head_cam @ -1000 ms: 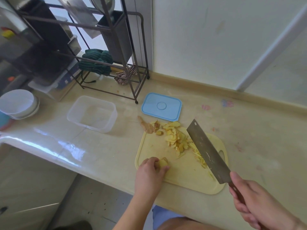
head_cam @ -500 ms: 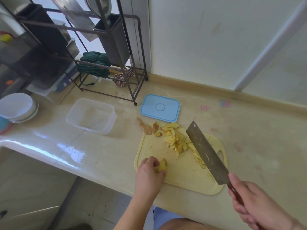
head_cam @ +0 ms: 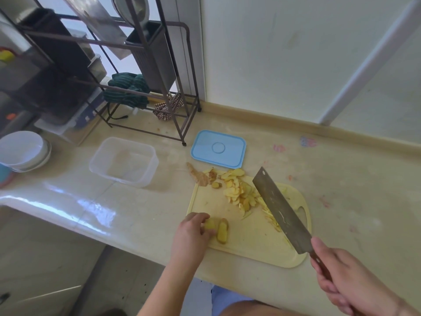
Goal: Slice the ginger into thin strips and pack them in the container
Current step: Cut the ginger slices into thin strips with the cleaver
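From the head camera I'm looking down at the cutting board (head_cam: pixel 250 238), which sits at the near edge of the counter (head_cam: pixel 341 213), close in, I judge, so both hands work without reaching. The left hand (head_cam: pixel 191 233) curls over a ginger chunk (head_cam: pixel 210 224) at the board's near left corner, fingertips on it to pin it flat, and a freshly cut ginger slice (head_cam: pixel 222 231) lies just beside those fingers. The right hand (head_cam: pixel 348 283) is wrapped tight round the handle of the cleaver (head_cam: pixel 281 210), blade lifted clear of the board and angled away to the right, which reads to me as a pause between cuts while the left hand resets the piece. Behind the blade, the sliced pile (head_cam: pixel 239 192) is heaped at the board's far side, with thin strips (head_cam: pixel 272 218) partly hidden by the steel, pushed back, I'd say, to keep the cutting zone open. A ginger peel scrap (head_cam: pixel 198 176) hangs off the board's far left corner onto the counter. The clear container (head_cam: pixel 124 161) stands open to the left of the board, nothing in it that I can see, and its blue lid (head_cam: pixel 218 149) lies flat beyond the board, both near enough for packing later. As for writing: none readable; the lid shows only a moulded circle, and there are faint coloured marks on the counter at right that I can't make out.
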### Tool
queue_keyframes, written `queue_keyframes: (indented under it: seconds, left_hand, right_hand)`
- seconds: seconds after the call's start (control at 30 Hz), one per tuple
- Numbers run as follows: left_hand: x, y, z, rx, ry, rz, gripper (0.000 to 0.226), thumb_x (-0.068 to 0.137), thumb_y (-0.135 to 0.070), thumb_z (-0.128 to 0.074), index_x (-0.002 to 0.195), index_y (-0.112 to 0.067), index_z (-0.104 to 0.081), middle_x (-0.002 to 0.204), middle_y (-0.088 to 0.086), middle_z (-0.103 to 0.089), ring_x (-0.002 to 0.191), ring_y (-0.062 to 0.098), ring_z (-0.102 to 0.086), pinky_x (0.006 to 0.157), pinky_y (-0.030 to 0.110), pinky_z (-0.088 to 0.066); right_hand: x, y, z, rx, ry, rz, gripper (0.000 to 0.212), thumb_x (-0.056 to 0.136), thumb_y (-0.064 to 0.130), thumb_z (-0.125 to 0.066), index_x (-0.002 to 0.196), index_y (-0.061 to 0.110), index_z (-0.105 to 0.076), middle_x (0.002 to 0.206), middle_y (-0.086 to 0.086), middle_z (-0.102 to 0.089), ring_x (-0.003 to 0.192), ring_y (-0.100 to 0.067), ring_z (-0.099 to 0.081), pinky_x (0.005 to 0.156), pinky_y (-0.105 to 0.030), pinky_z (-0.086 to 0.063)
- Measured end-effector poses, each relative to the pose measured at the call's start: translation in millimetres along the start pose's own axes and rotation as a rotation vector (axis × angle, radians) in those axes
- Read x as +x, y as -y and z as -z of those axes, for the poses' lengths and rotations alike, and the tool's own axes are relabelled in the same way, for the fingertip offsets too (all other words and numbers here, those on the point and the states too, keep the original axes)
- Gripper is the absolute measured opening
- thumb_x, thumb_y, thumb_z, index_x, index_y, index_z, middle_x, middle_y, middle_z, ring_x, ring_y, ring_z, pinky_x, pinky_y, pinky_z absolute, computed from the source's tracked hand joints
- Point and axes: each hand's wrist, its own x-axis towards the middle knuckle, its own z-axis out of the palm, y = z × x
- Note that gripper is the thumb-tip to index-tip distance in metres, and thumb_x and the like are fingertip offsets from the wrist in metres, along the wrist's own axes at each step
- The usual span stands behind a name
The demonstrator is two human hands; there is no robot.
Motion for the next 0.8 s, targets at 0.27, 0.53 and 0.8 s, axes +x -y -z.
queue_keyframes:
  seconds: [0.27, 0.53, 0.8]
  left_hand:
    - [-11.0, 8.5, -15.7, 0.079, -0.131, -0.098, 0.029, 0.081, -0.014, -0.082, 0.109, -0.009, -0.076, 0.094, -0.002, -0.066, 0.077, 0.018, -0.063, 0.070, 0.025, -0.047]
    - [-18.2, 3.0, -29.8, 0.261, -0.281, -0.187, 0.020, 0.085, -0.025, -0.075, 0.103, -0.016, -0.075, 0.107, 0.003, -0.066, 0.095, 0.028, -0.061, 0.075, 0.040, -0.055]
    - [-17.1, -20.2, -42.3, 0.555, -0.156, -0.143, 0.044, 0.045, -0.044, -0.094, 0.082, -0.033, -0.073, 0.087, -0.009, -0.060, 0.083, 0.022, -0.049, 0.064, 0.034, -0.040]
  right_hand:
    - [0.0, 0.3, 1.0, 0.002, -0.024, 0.008, 0.061, 0.076, 0.071, -0.040, 0.070, 0.011, -0.041, 0.056, -0.011, -0.029, 0.043, -0.016, -0.026, 0.044, -0.022, -0.024]
    - [-0.2, 1.0, 0.9, 0.020, -0.021, 0.001, 0.061, 0.076, 0.070, -0.041, 0.070, 0.009, -0.040, 0.055, -0.010, -0.028, 0.043, -0.015, -0.025, 0.042, -0.021, -0.022]
    - [-2.2, 3.5, -1.7, 0.025, -0.002, 0.006, 0.060, 0.076, 0.070, -0.041, 0.071, 0.010, -0.041, 0.054, -0.009, -0.030, 0.042, -0.015, -0.025, 0.040, -0.020, -0.023]
